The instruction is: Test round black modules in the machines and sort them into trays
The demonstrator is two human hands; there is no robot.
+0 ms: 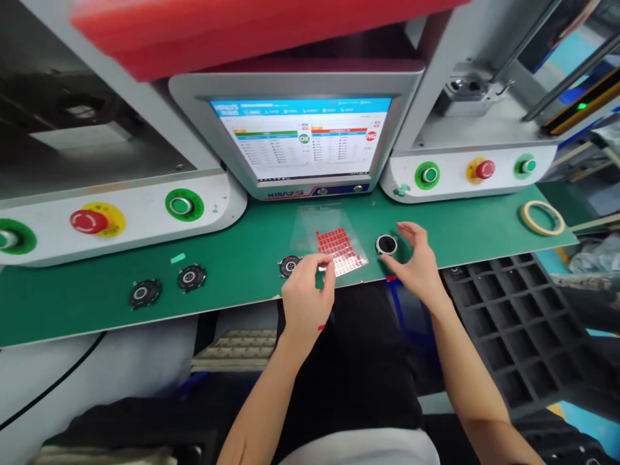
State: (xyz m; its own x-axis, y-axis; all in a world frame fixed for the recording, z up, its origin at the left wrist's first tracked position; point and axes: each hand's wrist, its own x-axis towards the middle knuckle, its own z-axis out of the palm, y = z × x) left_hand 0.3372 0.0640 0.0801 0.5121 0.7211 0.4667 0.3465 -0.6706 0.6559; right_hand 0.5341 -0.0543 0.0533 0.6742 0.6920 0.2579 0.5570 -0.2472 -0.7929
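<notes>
My left hand [308,294] is over the front of the green bench, thumb and index finger brought together in a pinch. Whatever is between those fingertips is too small to make out. Partly behind this hand lies a dark round watch body [289,266]. Just beyond the fingertips, a sheet of small red stickers [336,245] rests on a clear plastic bag [306,226]. My right hand [417,265] has its fingers spread beside a watch [386,245] with a silver rim and black face. Its thumb is close to the rim; whether they touch I cannot tell.
Two more dark watch bodies [192,278] [144,294] and a green tape strip [178,258] lie to the left. A tape roll [542,218] sits at the right end. Button panels [450,174] and a monitor [300,142] line the back. A black compartment tray [513,323] is below right.
</notes>
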